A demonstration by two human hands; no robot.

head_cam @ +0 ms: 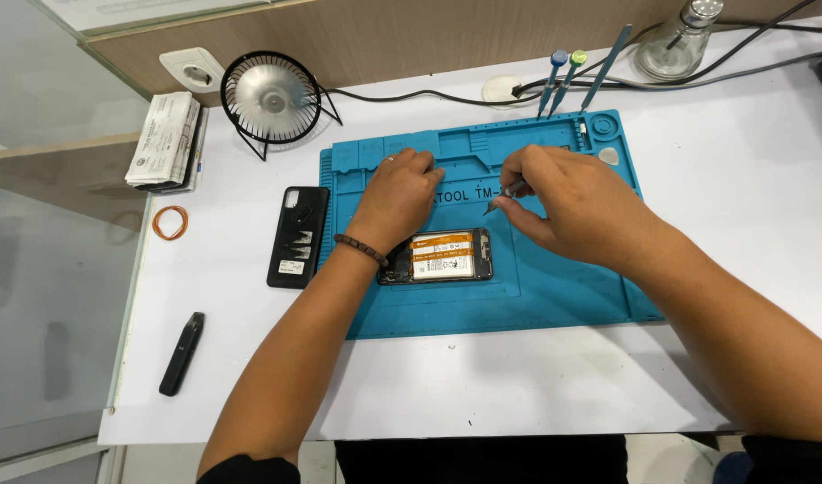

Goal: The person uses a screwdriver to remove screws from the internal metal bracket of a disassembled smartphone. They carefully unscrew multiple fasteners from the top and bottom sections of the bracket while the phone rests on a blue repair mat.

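Holding a slim metal tool, probably tweezers, the right hand pinches it between thumb and fingertips, so that grip is clenched on the tool, whose dark tip points down and toward the left of the frame. The opened smartphone lies on the blue repair mat just below and slightly left of that tip, its long axis running left to right across the frame, with the orange-and-white battery facing up. The left hand rests knuckles-up on the mat above the phone's left end, fingers curled toward the mat's tray ridge; whether it holds anything small cannot be told. Its wrist, wearing a dark bead bracelet, covers the phone's left edge, so the left hand is closer to the phone, while the right hand's tool tip hovers near the phone's upper right corner.

On the white tabletop, left of the mat, lies the removed black back cover. Farther left are an orange rubber band, a small black fan, and a dark pen-shaped device at lower left. Screwdrivers stand at the mat's upper edge.
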